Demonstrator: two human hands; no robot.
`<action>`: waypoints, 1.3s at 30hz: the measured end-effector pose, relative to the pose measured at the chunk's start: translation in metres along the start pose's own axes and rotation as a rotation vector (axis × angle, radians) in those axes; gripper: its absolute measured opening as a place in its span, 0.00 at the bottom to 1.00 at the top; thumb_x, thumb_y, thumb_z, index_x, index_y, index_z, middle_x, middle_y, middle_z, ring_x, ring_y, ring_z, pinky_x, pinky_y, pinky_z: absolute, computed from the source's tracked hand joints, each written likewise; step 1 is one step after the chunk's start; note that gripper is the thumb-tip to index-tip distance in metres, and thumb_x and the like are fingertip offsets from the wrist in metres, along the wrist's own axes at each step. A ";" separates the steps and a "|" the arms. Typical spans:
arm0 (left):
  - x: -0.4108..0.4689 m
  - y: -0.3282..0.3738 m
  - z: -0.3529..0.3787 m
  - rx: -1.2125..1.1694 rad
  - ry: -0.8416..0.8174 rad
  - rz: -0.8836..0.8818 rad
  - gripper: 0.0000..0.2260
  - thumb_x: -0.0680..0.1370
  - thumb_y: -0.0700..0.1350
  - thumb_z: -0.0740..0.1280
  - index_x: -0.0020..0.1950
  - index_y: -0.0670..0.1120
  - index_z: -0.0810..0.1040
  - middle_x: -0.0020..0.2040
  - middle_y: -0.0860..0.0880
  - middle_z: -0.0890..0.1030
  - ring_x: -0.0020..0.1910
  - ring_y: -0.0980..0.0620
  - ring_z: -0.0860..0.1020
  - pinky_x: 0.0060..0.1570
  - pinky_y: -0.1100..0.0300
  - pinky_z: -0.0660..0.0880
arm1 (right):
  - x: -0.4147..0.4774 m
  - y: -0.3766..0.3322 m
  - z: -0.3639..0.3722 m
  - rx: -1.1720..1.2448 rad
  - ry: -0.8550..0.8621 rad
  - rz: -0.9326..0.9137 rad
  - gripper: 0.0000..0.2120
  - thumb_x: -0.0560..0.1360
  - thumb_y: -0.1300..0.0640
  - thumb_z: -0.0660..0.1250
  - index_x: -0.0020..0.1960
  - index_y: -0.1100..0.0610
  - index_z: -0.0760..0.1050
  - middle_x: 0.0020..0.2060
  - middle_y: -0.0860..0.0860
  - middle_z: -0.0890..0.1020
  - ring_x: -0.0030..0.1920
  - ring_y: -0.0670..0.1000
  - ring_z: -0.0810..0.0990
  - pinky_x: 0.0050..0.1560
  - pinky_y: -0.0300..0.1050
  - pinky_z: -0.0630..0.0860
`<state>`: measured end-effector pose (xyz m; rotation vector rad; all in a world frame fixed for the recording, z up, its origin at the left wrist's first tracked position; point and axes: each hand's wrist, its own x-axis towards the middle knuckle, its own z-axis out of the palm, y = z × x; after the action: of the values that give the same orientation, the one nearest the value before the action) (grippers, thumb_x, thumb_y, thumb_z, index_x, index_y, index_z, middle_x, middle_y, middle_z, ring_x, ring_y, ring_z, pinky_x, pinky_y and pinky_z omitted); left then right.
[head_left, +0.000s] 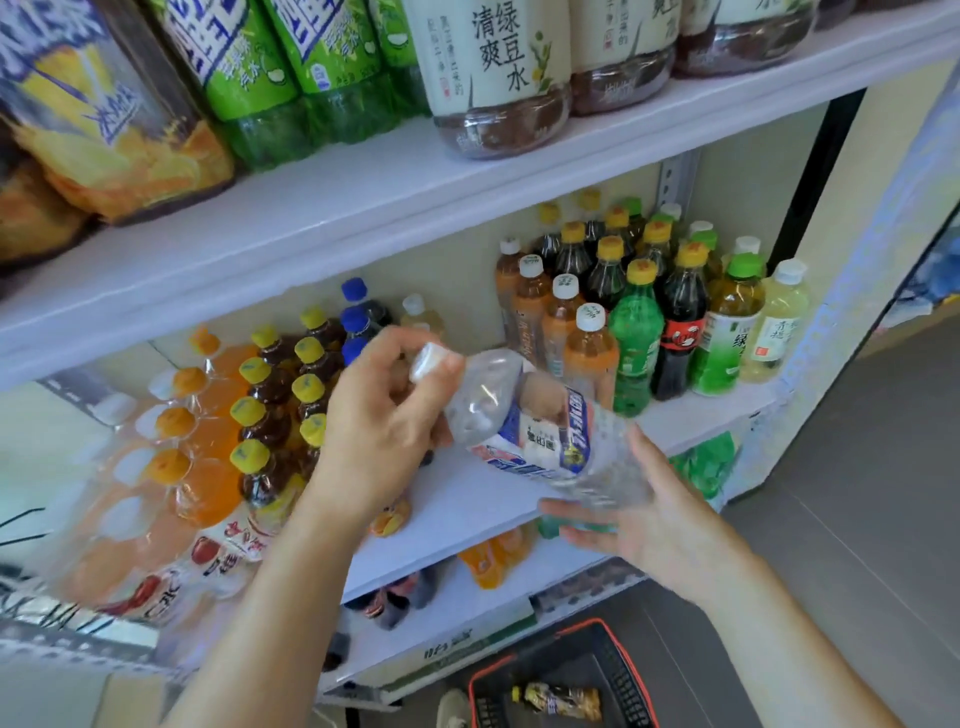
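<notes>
A clear plastic bottle (524, 421) with a white cap and a blue and white label lies tilted in front of the middle shelf, cap to the upper left. My left hand (379, 421) grips its neck and cap end with curled fingers. Under the bottle's base, my right hand (639, 514) lies palm up with fairly straight fingers, touching or just below it.
The middle shelf (467, 499) holds several orange, dark and green drink bottles (639, 332) left and right. Large bottles stand on the upper shelf (363, 208). On the floor below stands a black basket with a red rim (566, 680) holding a bottle.
</notes>
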<state>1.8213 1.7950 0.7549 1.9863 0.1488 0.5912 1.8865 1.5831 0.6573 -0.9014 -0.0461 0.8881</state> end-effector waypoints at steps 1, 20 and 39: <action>-0.009 0.005 0.000 -0.054 0.007 -0.008 0.08 0.80 0.50 0.66 0.50 0.45 0.76 0.31 0.46 0.77 0.28 0.51 0.76 0.27 0.53 0.77 | -0.007 0.002 0.000 0.064 -0.040 -0.029 0.28 0.66 0.38 0.74 0.59 0.53 0.81 0.54 0.60 0.83 0.47 0.61 0.85 0.41 0.50 0.83; -0.072 0.011 -0.004 -0.190 -0.025 -0.250 0.08 0.83 0.46 0.63 0.50 0.46 0.80 0.38 0.37 0.76 0.35 0.44 0.71 0.38 0.48 0.67 | -0.100 0.004 0.011 -0.912 0.153 -0.645 0.37 0.63 0.69 0.77 0.58 0.38 0.66 0.56 0.30 0.74 0.55 0.32 0.75 0.48 0.22 0.71; -0.157 -0.014 -0.027 -0.417 -0.056 -0.462 0.13 0.74 0.57 0.69 0.34 0.52 0.72 0.23 0.53 0.66 0.21 0.55 0.60 0.19 0.68 0.58 | -0.125 0.047 0.021 -0.273 0.175 0.119 0.25 0.66 0.30 0.61 0.43 0.48 0.84 0.29 0.65 0.79 0.15 0.46 0.60 0.17 0.29 0.55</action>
<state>1.6736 1.7687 0.6986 1.4936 0.4035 0.2401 1.7660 1.5250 0.6773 -1.2450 0.0387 0.9232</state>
